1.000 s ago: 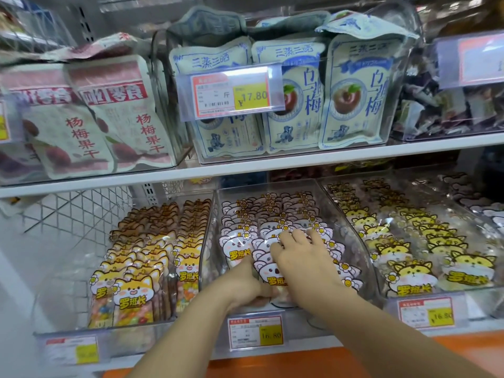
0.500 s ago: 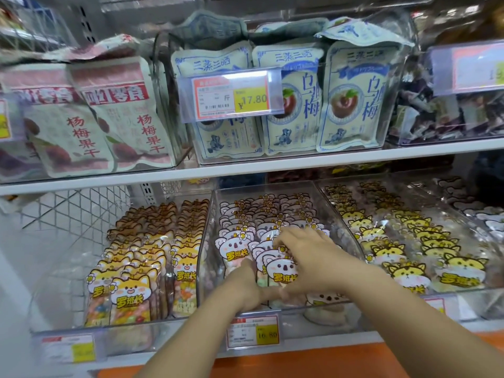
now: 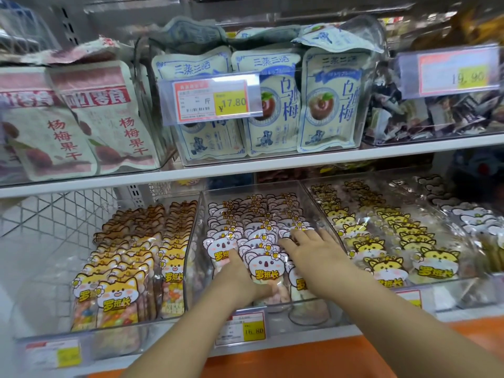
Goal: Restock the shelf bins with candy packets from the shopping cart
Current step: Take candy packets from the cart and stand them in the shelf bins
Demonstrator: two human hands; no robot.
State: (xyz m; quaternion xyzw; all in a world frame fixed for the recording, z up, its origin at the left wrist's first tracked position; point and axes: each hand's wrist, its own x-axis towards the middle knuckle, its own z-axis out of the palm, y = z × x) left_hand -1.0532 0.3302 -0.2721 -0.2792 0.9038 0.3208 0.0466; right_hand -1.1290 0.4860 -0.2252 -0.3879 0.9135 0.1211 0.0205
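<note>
A clear middle bin [image 3: 313, 192] on the lower shelf holds rows of pink koala candy packets [image 3: 253, 227] standing upright. My left hand [image 3: 238, 282] reaches into the front of this bin and grips the lower part of the front koala packet [image 3: 263, 268], fingers behind it and thumb in front. My right hand [image 3: 313, 246] lies flat with fingers spread on the tops of the packets in the bin's right row. No shopping cart is in view.
A left bin holds orange fox packets [image 3: 117, 296]; a right bin holds yellow cat packets [image 3: 387, 266]. Large plum snack bags [image 3: 324, 99] fill the upper shelf. A 16.80 price tag [image 3: 242, 328] hangs below the middle bin. The orange shelf edge [image 3: 354, 353] runs below.
My right hand has slid from the middle row to the right row of koala packets. The front koala packet now stands upright in my left hand.
</note>
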